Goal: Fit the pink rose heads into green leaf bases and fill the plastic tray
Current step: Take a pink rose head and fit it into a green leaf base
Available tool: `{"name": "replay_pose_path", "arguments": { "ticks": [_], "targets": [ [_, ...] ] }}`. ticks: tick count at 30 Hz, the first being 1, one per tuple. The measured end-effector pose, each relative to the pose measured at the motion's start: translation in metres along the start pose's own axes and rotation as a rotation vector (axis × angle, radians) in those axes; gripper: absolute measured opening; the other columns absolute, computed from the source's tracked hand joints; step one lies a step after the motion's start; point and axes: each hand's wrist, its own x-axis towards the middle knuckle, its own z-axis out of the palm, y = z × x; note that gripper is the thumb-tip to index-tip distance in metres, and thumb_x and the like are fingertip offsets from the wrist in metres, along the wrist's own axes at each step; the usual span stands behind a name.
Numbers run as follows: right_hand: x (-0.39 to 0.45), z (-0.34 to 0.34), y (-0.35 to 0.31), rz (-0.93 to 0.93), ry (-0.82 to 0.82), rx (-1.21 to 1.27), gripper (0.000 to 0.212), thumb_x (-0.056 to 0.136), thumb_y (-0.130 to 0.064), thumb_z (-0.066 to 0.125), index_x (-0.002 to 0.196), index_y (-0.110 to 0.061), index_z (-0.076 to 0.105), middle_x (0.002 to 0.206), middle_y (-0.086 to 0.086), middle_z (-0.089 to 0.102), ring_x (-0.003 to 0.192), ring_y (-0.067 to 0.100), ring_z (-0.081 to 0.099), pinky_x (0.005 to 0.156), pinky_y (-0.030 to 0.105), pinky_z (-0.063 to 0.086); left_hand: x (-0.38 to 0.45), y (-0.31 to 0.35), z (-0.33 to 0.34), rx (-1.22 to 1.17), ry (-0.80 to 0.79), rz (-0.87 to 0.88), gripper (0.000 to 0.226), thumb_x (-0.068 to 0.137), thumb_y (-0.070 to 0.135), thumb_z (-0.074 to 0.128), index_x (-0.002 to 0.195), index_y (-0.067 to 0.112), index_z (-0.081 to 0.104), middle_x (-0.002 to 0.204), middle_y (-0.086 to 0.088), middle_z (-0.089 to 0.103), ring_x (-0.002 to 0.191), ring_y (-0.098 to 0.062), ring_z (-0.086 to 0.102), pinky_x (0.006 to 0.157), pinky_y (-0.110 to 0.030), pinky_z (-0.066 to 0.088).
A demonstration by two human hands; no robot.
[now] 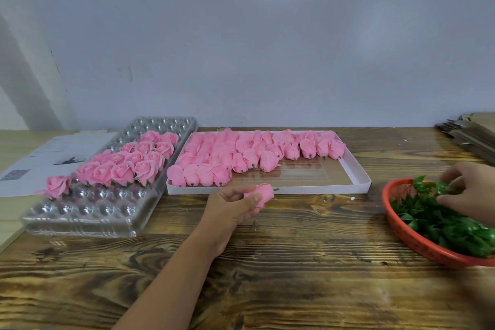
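My left hand (230, 209) grips a pink rose head (263, 193) just in front of the white box (359, 171), its short stem pointing right. The white box holds several loose pink rose heads (241, 154) lying on their sides. My right hand (468, 187) reaches into the red basket (396, 225) at the far right, fingers pinched on a green leaf base (442, 186) among several green leaf bases (439, 225). The clear plastic tray (80, 217) on the left carries several finished roses (126, 163) in its middle rows.
White printed paper sheets (48, 158) lie under and behind the tray at the left. A stack of flat cardboard (471, 134) sits at the back right. A pale wall (241, 48) closes off the rear of the wooden table (294, 262).
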Motion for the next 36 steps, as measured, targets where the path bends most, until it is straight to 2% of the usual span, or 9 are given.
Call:
{"name": "replay_pose_path", "arguments": {
  "ticks": [2,5,8,11,17,21,25,29,36],
  "targets": [
    [0.005,0.002,0.01,-0.002,0.067,0.024,0.038,0.04,-0.068,0.06,0.071,-0.047,0.057,0.064,-0.021,0.058,0.059,0.007,0.06,0.053,0.036,0.057,0.0,0.001,0.0,0.001,0.004,0.0,0.041,0.068,0.014,0.083,0.107,0.004,0.075,0.106,-0.014,0.078,0.089,-0.022,0.076,0.069,-0.021,0.06],
    [0.008,0.003,0.022,-0.059,0.143,0.004,0.034,0.053,-0.071,0.055,0.087,-0.068,0.054,0.065,-0.023,0.061,0.06,0.008,0.062,0.054,0.039,0.059,-0.001,0.001,0.001,-0.003,0.004,0.003,0.039,0.067,0.014,0.083,0.105,0.006,0.076,0.105,-0.014,0.078,0.088,-0.022,0.076,0.068,-0.021,0.06],
    [-0.003,0.01,0.006,-0.114,0.149,0.085,0.042,0.07,-0.065,0.05,0.095,-0.037,0.068,0.084,-0.007,0.072,0.074,0.022,0.068,0.065,0.047,0.06,-0.001,0.001,0.001,-0.013,-0.003,0.011,0.036,0.067,0.015,0.083,0.102,0.008,0.077,0.105,-0.015,0.078,0.087,-0.022,0.076,0.068,-0.021,0.06],
    [-0.029,-0.011,-0.04,-0.104,0.125,0.147,0.042,0.082,-0.043,0.065,0.116,-0.019,0.064,0.108,0.01,0.072,0.093,0.034,0.068,0.078,0.056,0.058,-0.002,0.002,0.001,-0.018,-0.025,0.018,0.028,0.069,0.015,0.083,0.096,0.012,0.08,0.106,-0.015,0.077,0.087,-0.021,0.076,0.069,-0.02,0.059],
    [-0.082,-0.048,-0.141,-0.193,0.096,0.462,0.021,0.083,-0.041,0.071,0.101,-0.036,0.062,0.085,-0.017,0.067,0.077,0.007,0.064,0.072,0.034,0.047,-0.002,0.002,0.001,-0.014,-0.038,0.007,0.025,0.069,0.017,0.083,0.094,0.016,0.082,0.108,-0.016,0.077,0.09,-0.022,0.076,0.071,-0.02,0.059],
    [-0.098,-0.025,-0.196,-0.263,-0.142,0.865,0.02,0.088,-0.013,0.071,0.102,-0.027,0.071,0.083,-0.006,0.072,0.07,0.013,0.064,0.073,0.028,0.051,-0.002,0.001,0.002,-0.008,-0.058,-0.004,0.024,0.068,0.018,0.084,0.093,0.019,0.083,0.108,-0.016,0.077,0.09,-0.022,0.076,0.072,-0.021,0.06],
    [-0.101,0.017,-0.235,-0.285,-0.317,1.079,0.026,0.09,-0.009,0.068,0.099,-0.034,0.07,0.085,-0.001,0.07,0.071,0.013,0.058,0.075,0.032,0.051,-0.001,0.001,0.003,-0.023,-0.049,-0.021,0.022,0.067,0.016,0.084,0.089,0.021,0.083,0.106,-0.015,0.077,0.089,-0.023,0.076,0.071,-0.021,0.06],
    [-0.101,0.046,-0.256,-0.271,-0.277,1.191,0.033,0.085,-0.012,0.075,0.103,-0.038,0.066,0.093,-0.02,0.073,0.079,-0.001,0.063,0.078,0.019,0.054,-0.001,0.001,0.003,-0.031,-0.047,-0.032,0.022,0.067,0.016,0.084,0.089,0.021,0.083,0.104,-0.013,0.078,0.088,-0.022,0.077,0.07,-0.021,0.059],
    [-0.105,0.063,-0.26,-0.294,-0.218,1.337,0.032,0.078,-0.009,0.082,0.098,-0.032,0.071,0.084,0.0,0.075,0.076,0.005,0.067,0.074,0.015,0.053,0.001,0.002,0.003,-0.063,-0.082,-0.043,0.023,0.07,0.016,0.083,0.092,0.021,0.083,0.106,-0.013,0.078,0.087,-0.018,0.076,0.07,-0.019,0.059]
  ]
}}
